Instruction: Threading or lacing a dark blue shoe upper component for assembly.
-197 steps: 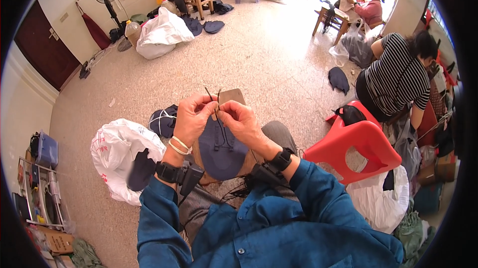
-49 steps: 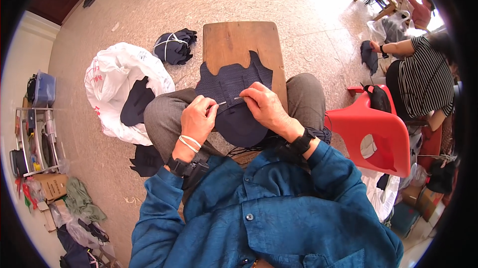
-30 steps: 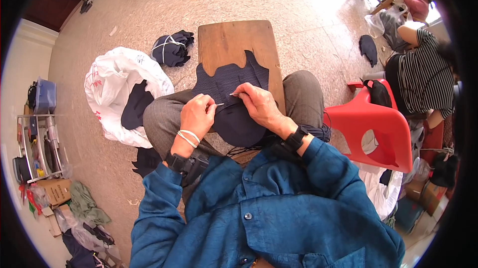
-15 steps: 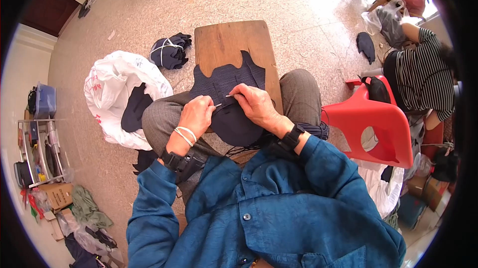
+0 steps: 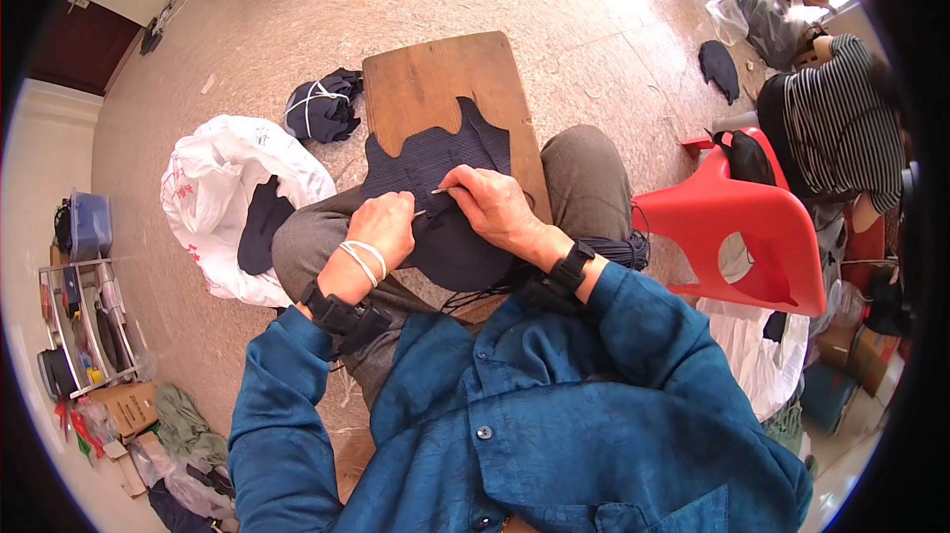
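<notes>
A dark navy fabric piece (image 5: 435, 159), with a scalloped far edge and two pointed corners, lies on a wooden stool (image 5: 435, 73) between my knees. Its near part is rounded and hangs toward my lap. My left hand (image 5: 381, 231) is closed in a pinch at the fabric's left side, and a thin pale rod shows at its fingertips. Opposite it, my right hand (image 5: 495, 208) pinches another short thin pale rod over the middle of the cloth. The rods' tips sit close together; their exact kind is too small to tell. Dark cords (image 5: 480, 295) lie below the fabric near my lap.
To the left stand a white plastic bag (image 5: 203, 162) with dark cloth in it and a tied dark bundle (image 5: 325, 107). A red plastic chair (image 5: 708, 201) is close on my right, beside a person in a striped top (image 5: 836, 127). A shelf rack (image 5: 84, 325) stands at far left.
The view has shifted slightly, so stool and fabric appear a little further left. Both hands keep their pinches on the fabric, with the rod tips now closer together.
</notes>
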A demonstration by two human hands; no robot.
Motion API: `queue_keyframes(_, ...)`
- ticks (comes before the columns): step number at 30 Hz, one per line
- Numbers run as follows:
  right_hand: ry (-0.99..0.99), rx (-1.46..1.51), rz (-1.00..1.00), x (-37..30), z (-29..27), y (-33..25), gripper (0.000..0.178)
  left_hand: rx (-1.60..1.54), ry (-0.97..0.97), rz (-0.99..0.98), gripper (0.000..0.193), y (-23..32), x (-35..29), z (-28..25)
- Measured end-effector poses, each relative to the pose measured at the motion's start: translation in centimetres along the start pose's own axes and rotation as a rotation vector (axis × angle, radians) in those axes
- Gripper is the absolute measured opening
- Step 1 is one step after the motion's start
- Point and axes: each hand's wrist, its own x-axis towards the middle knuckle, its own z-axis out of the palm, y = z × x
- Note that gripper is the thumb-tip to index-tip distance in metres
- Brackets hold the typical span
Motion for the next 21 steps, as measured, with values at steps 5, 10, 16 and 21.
queue_keyframes(5, -0.023, 0.003, 0.027, 0.2, -0.2, 0.0, 0.007, -0.063, 0.09, 0.03, 0.008, 1.1, 0.2, 0.9)
queue_keyframes(10, -0.038, 0.037, 0.022, 0.2, -0.2, 0.0, 0.007, -0.015, 0.157, 0.001, 0.011, 2.2, -0.7, 0.5)
queue_keyframes(16, -0.101, 0.103, -0.17, 0.1, -0.1, -1.3, 0.008, -0.307, 0.257, -0.126, 0.013, 0.7, -1.1, -0.4)
queue_keyframes(21, -0.151, 0.145, 0.003, 0.0, 0.2, -0.1, 0.013, -0.309, 0.184, -0.069, 0.014, 0.2, -0.9, 0.0)
